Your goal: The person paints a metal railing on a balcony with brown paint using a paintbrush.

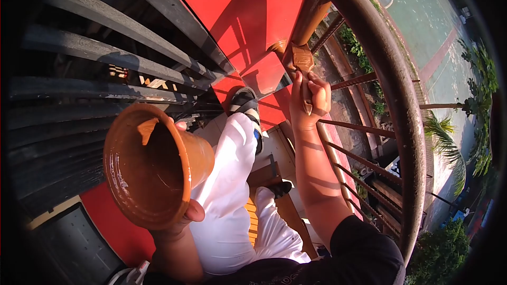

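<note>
My left hand [194, 212] is wrapped around a brown, pot-shaped container [200, 161], its thumb and fingertips showing at the side. The container is tilted with its wide mouth toward me, and its inner wall looks glossy and coated in brown. My right hand [318, 97] grips a paintbrush [303, 57] by the handle, thumb along it. Brown coats the brush head, which is right at the foot of an orange-brown railing post [310, 18].
A thick curved handrail [393, 74] with thin bars runs along my right, above a court [428, 16] and plants [438, 253] far below. Dark slats [100, 53] line the left. The floor ahead is red [232, 5]; my sandalled foot [244, 100] stands near its edge.
</note>
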{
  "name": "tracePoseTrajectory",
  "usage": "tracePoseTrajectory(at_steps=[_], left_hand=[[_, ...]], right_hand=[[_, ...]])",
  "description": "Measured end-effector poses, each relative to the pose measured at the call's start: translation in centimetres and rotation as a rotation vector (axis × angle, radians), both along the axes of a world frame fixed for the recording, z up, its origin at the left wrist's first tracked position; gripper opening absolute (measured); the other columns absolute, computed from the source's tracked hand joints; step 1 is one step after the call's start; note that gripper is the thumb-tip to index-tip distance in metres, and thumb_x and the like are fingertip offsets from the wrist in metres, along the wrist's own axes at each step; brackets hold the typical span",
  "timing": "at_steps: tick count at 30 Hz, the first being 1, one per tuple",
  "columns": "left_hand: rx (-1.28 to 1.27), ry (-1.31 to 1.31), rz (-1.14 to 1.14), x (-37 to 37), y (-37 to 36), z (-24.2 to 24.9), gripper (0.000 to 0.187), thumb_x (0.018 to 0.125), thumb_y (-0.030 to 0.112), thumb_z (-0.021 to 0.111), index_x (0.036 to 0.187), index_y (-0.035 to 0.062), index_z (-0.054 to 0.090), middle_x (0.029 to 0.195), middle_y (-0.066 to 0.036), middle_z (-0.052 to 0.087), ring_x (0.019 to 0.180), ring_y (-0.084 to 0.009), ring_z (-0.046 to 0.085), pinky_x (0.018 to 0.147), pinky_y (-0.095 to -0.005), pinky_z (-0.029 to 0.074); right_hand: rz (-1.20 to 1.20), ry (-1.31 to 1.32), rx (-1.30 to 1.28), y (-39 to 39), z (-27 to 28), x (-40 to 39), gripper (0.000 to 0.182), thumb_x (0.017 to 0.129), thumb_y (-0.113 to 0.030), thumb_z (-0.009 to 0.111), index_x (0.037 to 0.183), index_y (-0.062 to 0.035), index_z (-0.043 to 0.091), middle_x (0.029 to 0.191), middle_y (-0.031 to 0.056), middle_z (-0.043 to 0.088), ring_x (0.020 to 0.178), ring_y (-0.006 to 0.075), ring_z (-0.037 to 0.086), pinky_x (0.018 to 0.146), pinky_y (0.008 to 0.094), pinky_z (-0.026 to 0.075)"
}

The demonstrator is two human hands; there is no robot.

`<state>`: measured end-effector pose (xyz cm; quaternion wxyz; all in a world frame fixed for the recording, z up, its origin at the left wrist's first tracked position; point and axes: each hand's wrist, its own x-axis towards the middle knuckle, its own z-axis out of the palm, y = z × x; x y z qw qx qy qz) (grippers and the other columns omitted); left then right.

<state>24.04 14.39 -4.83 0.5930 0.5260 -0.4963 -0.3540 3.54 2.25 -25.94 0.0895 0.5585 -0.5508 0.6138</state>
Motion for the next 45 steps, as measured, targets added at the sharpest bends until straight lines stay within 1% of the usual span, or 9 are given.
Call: tracePoseTrajectory(at_steps=[5,8,11,14,20,23,32,40,45], left_hand=[[-0.034,-0.068,-0.052,0.8,0.1,-0.3,0.106,0.070,0.058,0.077,0.144,-0.0014,0.030,0.133,-0.019,0.046,0.119,-0.0343,0.051,0.099,-0.0454,0.043],[-0.025,-0.107,-0.043,1.3,0.1,-0.4,0.105,0.070,0.058,0.076,0.143,-0.0015,0.030,0.133,-0.019,0.046,0.119,-0.0341,0.051,0.100,-0.0462,0.041],[0.102,-0.089,0.084,0.3,0.0,0.8,0.122,0.059,0.070,0.075,0.144,-0.0039,0.026,0.132,-0.019,0.049,0.117,-0.0285,0.055,0.102,-0.0409,0.043],[0.089,-0.098,0.068,0.4,0.0,0.6,0.122,0.060,0.070,0.074,0.144,-0.0039,0.025,0.133,-0.019,0.049,0.117,-0.0287,0.055,0.101,-0.0415,0.043],[0.085,-0.092,0.040,0.6,0.1,0.6,0.121,0.061,0.068,0.075,0.145,-0.0033,0.023,0.135,-0.019,0.046,0.119,-0.0288,0.053,0.103,-0.0427,0.041],[0.087,-0.089,0.038,0.6,0.1,0.6,0.121,0.061,0.069,0.075,0.145,-0.0032,0.024,0.136,-0.019,0.045,0.120,-0.0286,0.052,0.104,-0.0431,0.040],[0.100,-0.115,0.049,1.1,0.4,0.3,0.121,0.060,0.070,0.074,0.144,-0.0033,0.026,0.135,-0.018,0.046,0.121,-0.0292,0.051,0.104,-0.0435,0.040],[0.123,-0.090,0.049,0.3,0.4,0.6,0.122,0.059,0.070,0.075,0.144,-0.0040,0.026,0.135,-0.018,0.046,0.120,-0.0289,0.053,0.103,-0.0418,0.041],[-0.001,-0.105,-0.032,1.6,0.2,-0.4,0.107,0.070,0.060,0.076,0.143,-0.0021,0.029,0.132,-0.018,0.046,0.119,-0.0321,0.051,0.097,-0.0434,0.044]], right_hand=[[-0.060,0.006,-0.178,0.6,5.3,1.0,0.043,0.069,0.001,0.083,0.087,-0.0064,0.045,0.091,0.0147,0.063,0.082,0.0298,0.069,0.068,0.0356,0.058],[-0.023,0.027,-0.167,0.3,0.7,1.2,0.040,0.070,0.002,0.082,0.083,-0.0053,0.045,0.090,0.0151,0.063,0.083,0.0297,0.069,0.069,0.0357,0.058],[-0.021,-0.038,0.176,2.0,-5.8,0.8,0.034,0.070,-0.002,0.081,0.079,-0.0048,0.048,0.085,0.0149,0.064,0.077,0.0311,0.067,0.064,0.0352,0.056],[-0.008,-0.007,0.220,2.4,-7.0,0.6,0.033,0.071,-0.003,0.081,0.077,-0.0047,0.048,0.085,0.0148,0.064,0.075,0.0312,0.067,0.063,0.0344,0.055],[-0.048,-0.055,-0.140,-0.5,5.0,0.4,0.041,0.070,0.002,0.081,0.087,-0.0062,0.045,0.087,0.0142,0.062,0.081,0.0293,0.068,0.068,0.0347,0.057],[-0.031,-0.075,-0.222,0.5,6.1,0.9,0.043,0.072,0.004,0.080,0.091,-0.0071,0.043,0.089,0.0127,0.059,0.082,0.0274,0.067,0.073,0.0336,0.058],[-0.013,-0.062,0.200,1.9,-7.3,0.1,0.036,0.072,-0.005,0.083,0.079,-0.0040,0.047,0.083,0.0147,0.064,0.079,0.0283,0.068,0.067,0.0351,0.055],[-0.075,-0.091,0.075,-0.9,-0.4,0.5,0.034,0.070,-0.003,0.082,0.076,-0.0043,0.048,0.082,0.0148,0.064,0.074,0.0284,0.068,0.062,0.0337,0.054],[-0.053,-0.093,-0.154,-0.7,5.8,1.0,0.038,0.073,0.000,0.081,0.085,-0.0044,0.045,0.089,0.0160,0.062,0.078,0.0254,0.067,0.069,0.0329,0.056]])
